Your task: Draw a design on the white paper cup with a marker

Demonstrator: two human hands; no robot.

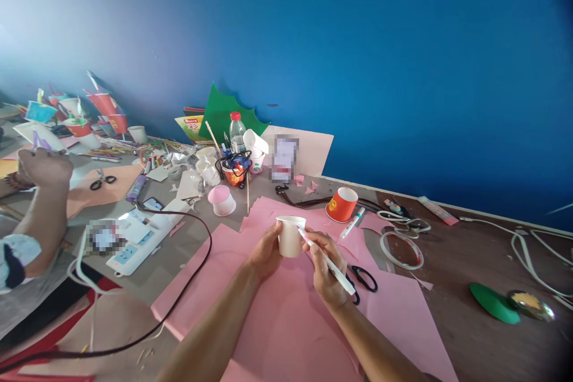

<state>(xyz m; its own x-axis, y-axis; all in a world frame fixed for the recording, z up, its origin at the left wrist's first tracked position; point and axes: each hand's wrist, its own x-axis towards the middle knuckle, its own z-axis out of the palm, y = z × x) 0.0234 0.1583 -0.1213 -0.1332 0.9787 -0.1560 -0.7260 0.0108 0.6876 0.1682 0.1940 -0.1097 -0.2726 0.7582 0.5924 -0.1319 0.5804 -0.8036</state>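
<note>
A plain white paper cup [292, 239] stands upright between my hands, above large pink paper sheets [277, 322]. Wrapped round its left side, my left hand [265, 253] grips it. My right hand [327, 265] holds a white marker pen [333, 271] with a pink end, its tip at the cup's upper right side. Partly under my right hand lies a pair of scissors [364, 279] with black handles. Beyond the right hand are a red paper cup [342, 205] on its side and a second marker [353, 222] with a teal cap.
On the left, a power strip [145, 245] and a dark cable [208, 250] lie beside the pink paper. A co-worker's arm [45, 209] reaches in at far left. A tape roll [401, 250] and white cables [521, 250] lie right. Cups and a bottle [237, 131] stand near the blue wall.
</note>
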